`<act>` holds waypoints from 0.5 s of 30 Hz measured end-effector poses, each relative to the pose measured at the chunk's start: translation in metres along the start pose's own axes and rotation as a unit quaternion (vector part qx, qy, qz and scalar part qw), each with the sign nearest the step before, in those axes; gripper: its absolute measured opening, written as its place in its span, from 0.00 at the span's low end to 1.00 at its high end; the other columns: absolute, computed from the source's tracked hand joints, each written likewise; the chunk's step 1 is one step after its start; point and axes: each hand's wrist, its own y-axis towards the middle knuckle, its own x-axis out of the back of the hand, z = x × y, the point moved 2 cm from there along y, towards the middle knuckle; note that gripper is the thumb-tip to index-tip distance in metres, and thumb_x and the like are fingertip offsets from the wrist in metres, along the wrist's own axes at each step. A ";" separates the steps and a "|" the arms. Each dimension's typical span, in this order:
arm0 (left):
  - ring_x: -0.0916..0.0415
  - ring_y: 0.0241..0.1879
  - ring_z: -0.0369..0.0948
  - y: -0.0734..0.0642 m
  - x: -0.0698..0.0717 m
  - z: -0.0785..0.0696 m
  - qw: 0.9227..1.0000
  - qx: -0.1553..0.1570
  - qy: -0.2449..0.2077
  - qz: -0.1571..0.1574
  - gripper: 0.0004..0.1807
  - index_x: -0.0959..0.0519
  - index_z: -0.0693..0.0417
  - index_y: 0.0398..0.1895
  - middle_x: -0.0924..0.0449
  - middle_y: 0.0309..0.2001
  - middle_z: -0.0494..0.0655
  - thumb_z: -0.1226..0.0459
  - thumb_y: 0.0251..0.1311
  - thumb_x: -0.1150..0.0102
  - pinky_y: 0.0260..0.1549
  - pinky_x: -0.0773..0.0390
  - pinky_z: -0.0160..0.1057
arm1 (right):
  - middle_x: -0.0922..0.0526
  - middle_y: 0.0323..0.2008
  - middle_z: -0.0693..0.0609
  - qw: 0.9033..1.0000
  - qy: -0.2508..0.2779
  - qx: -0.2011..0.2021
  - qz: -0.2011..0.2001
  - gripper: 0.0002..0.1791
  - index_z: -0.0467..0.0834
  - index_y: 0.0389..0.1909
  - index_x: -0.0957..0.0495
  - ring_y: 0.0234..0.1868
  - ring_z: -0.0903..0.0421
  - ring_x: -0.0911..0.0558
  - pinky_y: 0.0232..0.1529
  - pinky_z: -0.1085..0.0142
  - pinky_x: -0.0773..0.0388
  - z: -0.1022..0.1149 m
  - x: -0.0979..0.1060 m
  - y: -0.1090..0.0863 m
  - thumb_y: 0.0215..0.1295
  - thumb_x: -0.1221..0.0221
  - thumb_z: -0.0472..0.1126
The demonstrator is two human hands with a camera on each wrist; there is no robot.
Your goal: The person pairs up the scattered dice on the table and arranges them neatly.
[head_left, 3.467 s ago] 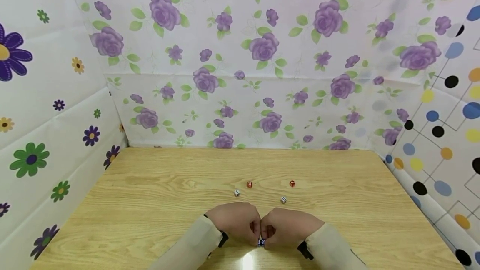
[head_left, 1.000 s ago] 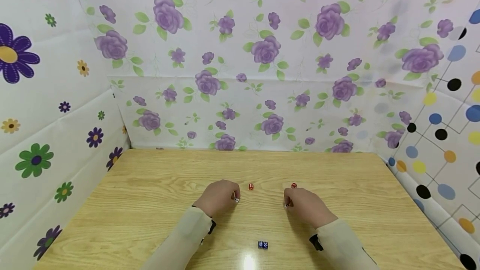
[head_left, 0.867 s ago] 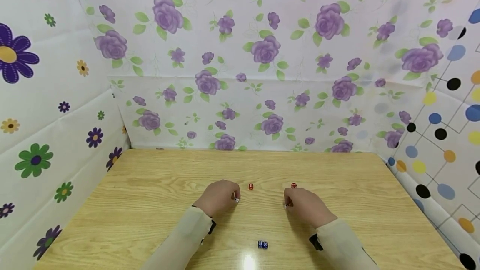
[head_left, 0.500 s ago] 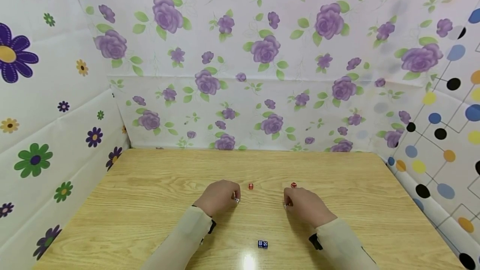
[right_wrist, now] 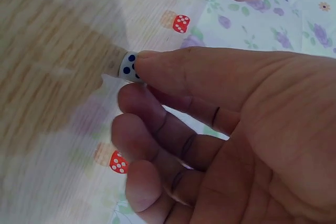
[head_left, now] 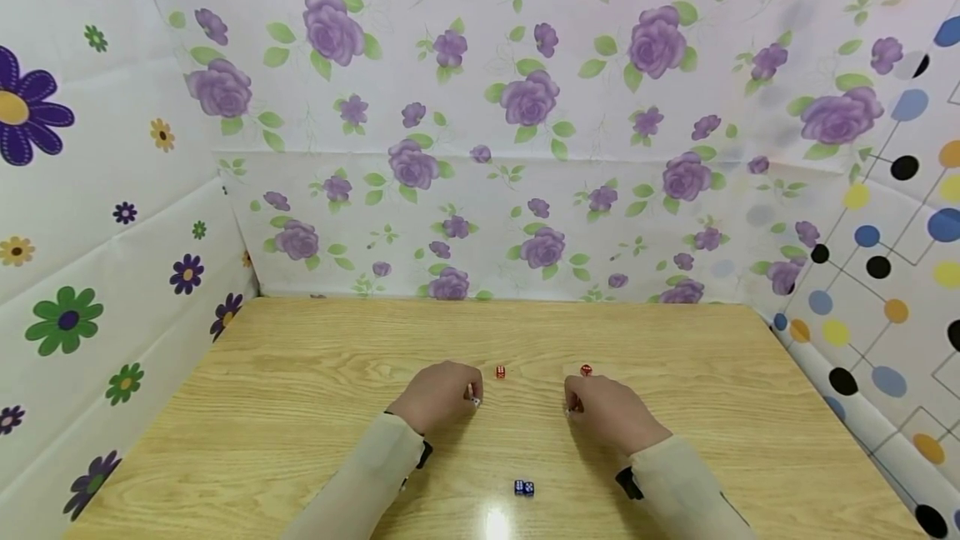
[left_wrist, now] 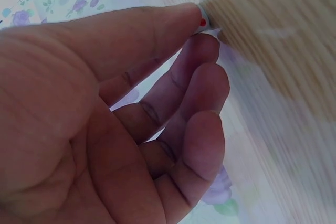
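My left hand pinches a white die between thumb and forefinger, close over the wooden table. One red dot shows on that die; the fingertips cover most of it. To the right, my right hand pinches another white die, with dark blue dots on the face that shows. The hands are apart, with bare wood between them. Just beyond them lie two red dice: the left red die past my left fingertips, the right red die right behind my right knuckles.
Nearer the front edge, a blue die and a second blue die sit side by side. The wooden table is bounded by a floral cloth at the back and patterned cloths at both sides.
From the two blue dice at the front, my hands have moved forward and apart to the white dice, leaving the blue pair behind. In the last half second both hands shift very slightly inward.
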 end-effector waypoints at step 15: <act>0.30 0.27 0.35 -0.001 -0.003 -0.010 1.000 -0.004 0.008 0.016 0.05 0.18 0.51 0.36 0.21 0.30 0.37 0.70 0.64 0.34 0.32 0.25 0.39 | 0.25 0.25 0.61 0.999 0.019 0.042 0.009 0.12 0.51 0.28 0.24 0.26 0.63 0.29 0.30 0.63 0.28 0.004 -0.007 0.003 0.64 0.30 0.36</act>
